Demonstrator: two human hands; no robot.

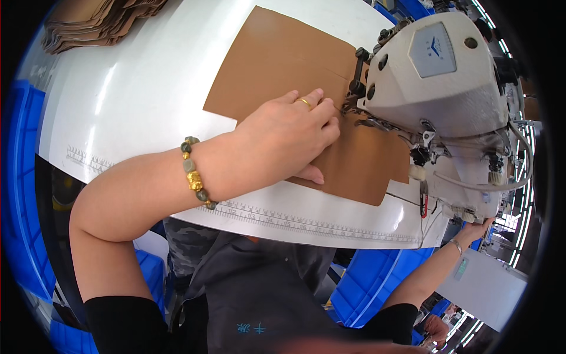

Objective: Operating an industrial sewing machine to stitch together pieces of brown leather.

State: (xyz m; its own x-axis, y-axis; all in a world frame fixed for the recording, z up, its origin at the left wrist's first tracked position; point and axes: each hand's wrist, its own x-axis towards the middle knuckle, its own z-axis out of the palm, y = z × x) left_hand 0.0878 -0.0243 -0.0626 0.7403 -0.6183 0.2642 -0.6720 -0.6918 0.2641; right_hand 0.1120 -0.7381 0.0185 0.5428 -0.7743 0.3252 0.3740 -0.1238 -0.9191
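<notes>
Bottom centre of the frame, just past the dark apron (pixel 253 283), a ruler strip (pixel 283 221) runs along the near edge of the white tabletop (pixel 147 88), probably so lengths can be checked at a glance. Hands are well apart. Right hand (pixel 477 229) is over at the lower right, up against the end of the sewing machine (pixel 436 94); fingers mostly hidden, so can't tell if it's gripping anything. Left hand (pixel 295 130) is mid-frame, palm down, fingers loosely bent, thumb out to the side. Not pinching, just resting on the brown panel (pixel 283 65), I'd guess so it lies flat and doesn't skew next to the machine.

That panel spans upper centre to right of centre, partly tucked under the machine head. Looks smooth, matte and kinda stiff, with mostly straight edges, a step cut on its left side and a smaller one at lower right.

Way off upper left: a messy stack of brown pieces (pixel 100 23), presumably parked there for elbow room.
</notes>
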